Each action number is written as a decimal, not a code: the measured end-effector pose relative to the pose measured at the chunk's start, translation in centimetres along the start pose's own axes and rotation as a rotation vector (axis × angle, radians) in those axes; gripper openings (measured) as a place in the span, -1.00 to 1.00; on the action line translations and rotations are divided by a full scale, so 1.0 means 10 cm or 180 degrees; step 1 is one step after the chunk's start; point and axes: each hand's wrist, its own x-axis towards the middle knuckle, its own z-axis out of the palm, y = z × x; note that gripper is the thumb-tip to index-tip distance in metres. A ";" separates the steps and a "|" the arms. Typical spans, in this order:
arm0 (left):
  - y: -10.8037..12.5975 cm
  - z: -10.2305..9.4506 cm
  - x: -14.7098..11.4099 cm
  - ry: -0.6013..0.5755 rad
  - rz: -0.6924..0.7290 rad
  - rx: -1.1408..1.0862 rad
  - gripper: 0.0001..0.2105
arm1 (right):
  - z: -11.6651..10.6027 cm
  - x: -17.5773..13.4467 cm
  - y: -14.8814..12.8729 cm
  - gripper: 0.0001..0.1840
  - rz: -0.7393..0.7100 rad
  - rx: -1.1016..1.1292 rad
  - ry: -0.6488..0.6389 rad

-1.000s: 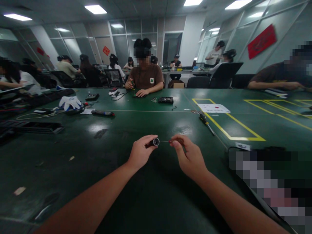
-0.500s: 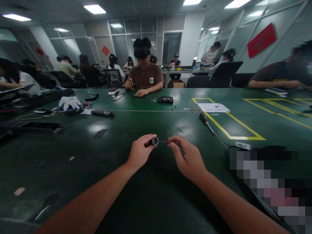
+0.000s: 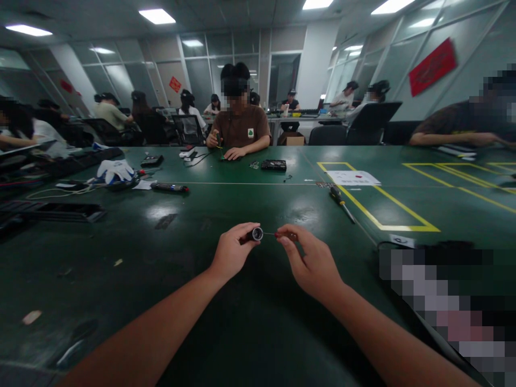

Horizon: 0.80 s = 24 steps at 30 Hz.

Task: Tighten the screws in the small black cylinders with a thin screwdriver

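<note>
Left hand (image 3: 234,250) is grasping a dark cylinder (image 3: 257,234) between thumb and fingers, above the green table (image 3: 209,328); its round, pale-rimmed end is showing toward the camera, and the fingers are covering much of its barrel. Right hand (image 3: 312,255) is pinching a slim tool (image 3: 277,234), red at the fingertips, just to the right of the cylinder; the thin shaft is pointing at the cylinder's rim, contact: cannot tell. Curled fingers are partly hiding the tool's rear. Surroundings, taken from the cylinder: beyond and to the right, a yellow-and-black screwdriver (image 3: 342,204) is lying aslant, nearest of the loose tools; past it, a white sheet (image 3: 353,179) is overlapping yellow tape (image 3: 399,229). Nearer than the cylinder and well to the right, a pixelated object (image 3: 447,312) is taking up the table beside the right forearm; identity unclear. Far beyond, slightly right, a black device (image 3: 274,165) is lying flat; slightly left, a person in a brown top (image 3: 250,129) is working with both hands on the table. Beyond and to the left, a pen-shaped tool (image 3: 170,187) is lying near white gloves (image 3: 115,171); farther left, a long black casing (image 3: 72,211) is resting.
</note>
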 end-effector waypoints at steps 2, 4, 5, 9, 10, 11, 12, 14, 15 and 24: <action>-0.01 0.00 0.00 0.0010 0.0005 0.0017 -0.61 | 0.01 0.00 0.00 -0.81 -0.0063 -0.0032 0.0006; -0.01 0.00 0.01 0.0015 -0.0010 0.0024 -0.61 | 0.01 -0.01 0.01 -0.81 -0.0083 -0.0038 0.0032; -0.01 0.00 0.01 0.0020 -0.0018 0.0029 -0.61 | 0.01 -0.01 0.01 -0.81 -0.0073 -0.0030 0.0055; -0.01 0.00 0.00 0.0038 -0.0008 0.0058 -0.61 | 0.01 -0.01 0.01 -0.81 -0.0055 -0.0030 0.0032; -0.01 0.00 0.00 0.0032 -0.0003 0.0042 -0.61 | 0.01 -0.01 0.00 -0.81 -0.0065 -0.0037 0.0014; -0.01 0.00 0.00 0.0019 -0.0002 0.0024 -0.61 | 0.01 -0.01 0.00 -0.81 -0.0067 -0.0041 -0.0004; -0.01 0.00 0.00 0.0006 -0.0007 0.0009 -0.61 | 0.01 -0.01 -0.01 -0.81 -0.0057 -0.0038 -0.0015; -0.02 0.00 0.00 0.0006 -0.0025 0.0002 -0.61 | 0.00 0.00 -0.01 -0.81 0.0001 0.0011 0.0002; -0.02 0.00 0.01 0.0013 -0.0031 0.0012 -0.61 | 0.00 0.00 -0.01 -0.81 0.0040 0.0054 0.0033; 0.00 0.02 0.00 -0.0003 -0.0123 -0.0170 -0.60 | 0.01 0.00 0.00 -0.80 0.0168 0.0292 0.0071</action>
